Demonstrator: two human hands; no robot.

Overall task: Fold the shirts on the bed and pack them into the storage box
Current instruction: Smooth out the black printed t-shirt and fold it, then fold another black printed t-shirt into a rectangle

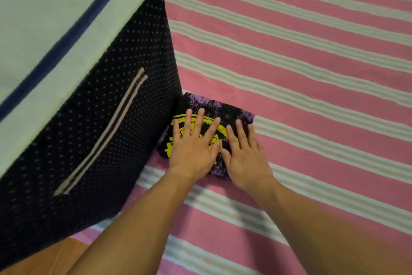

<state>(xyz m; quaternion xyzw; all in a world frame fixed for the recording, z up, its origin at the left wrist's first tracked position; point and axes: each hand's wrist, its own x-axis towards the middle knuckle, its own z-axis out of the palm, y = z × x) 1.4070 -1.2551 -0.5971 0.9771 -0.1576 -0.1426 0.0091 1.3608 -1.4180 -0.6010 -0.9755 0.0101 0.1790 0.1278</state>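
The soft, light folded shirt is pressed flat by both open hands, left and right; it is best scooped under opposite edges.

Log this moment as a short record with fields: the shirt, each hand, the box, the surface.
shirt: black and purple shirt with yellow print, folded into a compact square, lying flat on the bed
left hand: left hand, fingers straight and spread, pressing on the shirt
right hand: right hand, fingers straight, pressing on the shirt beside the left
storage box: dark dotted storage box with pale lid closed, touching the shirt's left edge
surface: pink striped bedsheet
packed: not yet
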